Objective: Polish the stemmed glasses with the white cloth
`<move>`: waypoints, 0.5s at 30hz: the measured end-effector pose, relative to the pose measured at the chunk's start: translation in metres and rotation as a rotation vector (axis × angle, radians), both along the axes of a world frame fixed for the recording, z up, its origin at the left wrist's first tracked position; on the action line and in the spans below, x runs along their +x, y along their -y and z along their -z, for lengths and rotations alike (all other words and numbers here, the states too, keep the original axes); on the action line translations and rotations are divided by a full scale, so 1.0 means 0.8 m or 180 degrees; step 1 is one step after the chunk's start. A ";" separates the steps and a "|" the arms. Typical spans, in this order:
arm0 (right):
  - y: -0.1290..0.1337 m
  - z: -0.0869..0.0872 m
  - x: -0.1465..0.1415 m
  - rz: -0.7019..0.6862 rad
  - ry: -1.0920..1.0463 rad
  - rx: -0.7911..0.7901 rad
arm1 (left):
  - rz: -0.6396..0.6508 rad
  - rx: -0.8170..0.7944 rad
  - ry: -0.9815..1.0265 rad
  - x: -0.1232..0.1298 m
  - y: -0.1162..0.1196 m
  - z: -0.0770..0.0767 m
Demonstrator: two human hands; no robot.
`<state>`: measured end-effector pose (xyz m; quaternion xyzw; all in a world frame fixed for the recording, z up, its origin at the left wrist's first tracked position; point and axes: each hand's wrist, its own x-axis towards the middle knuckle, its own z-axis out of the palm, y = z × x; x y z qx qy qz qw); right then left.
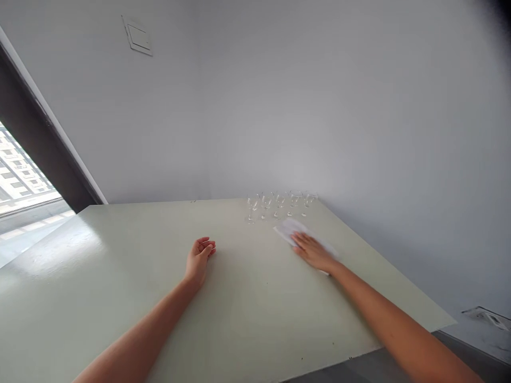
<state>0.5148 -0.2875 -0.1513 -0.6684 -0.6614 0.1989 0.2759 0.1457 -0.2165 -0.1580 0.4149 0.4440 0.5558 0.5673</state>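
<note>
My right hand lies flat with stretched fingers on a white cloth, pressing it against the table. Both the hand and the cloth are slightly blurred, and part of the cloth is hidden under the palm. My left hand rests on its side on the pale table, left of the cloth. Its fingers are loosely curled with small gaps, and nothing shows in it. Just beyond the cloth, several clear stemmed glasses stand upright in a group, apart from both hands.
Grey-white walls meet in a corner behind the table. A wall switch is at upper left, above a dark-framed window. The table's near edge runs below my right forearm. A wall socket sits low at right.
</note>
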 end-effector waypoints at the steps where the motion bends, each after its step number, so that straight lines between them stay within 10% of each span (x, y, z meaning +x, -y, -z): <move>1: 0.010 0.002 0.030 0.0211 0.0049 -0.0052 | -0.0001 -0.0006 -0.0008 0.000 0.000 0.000; 8: 0.096 0.045 0.139 0.1797 0.1047 -0.0418 | -0.0037 0.0185 -0.0420 0.004 0.001 0.005; 15: 0.115 0.037 -0.052 0.0921 -0.0558 -0.0189 | -0.0078 0.0538 -0.1070 0.021 0.031 -0.017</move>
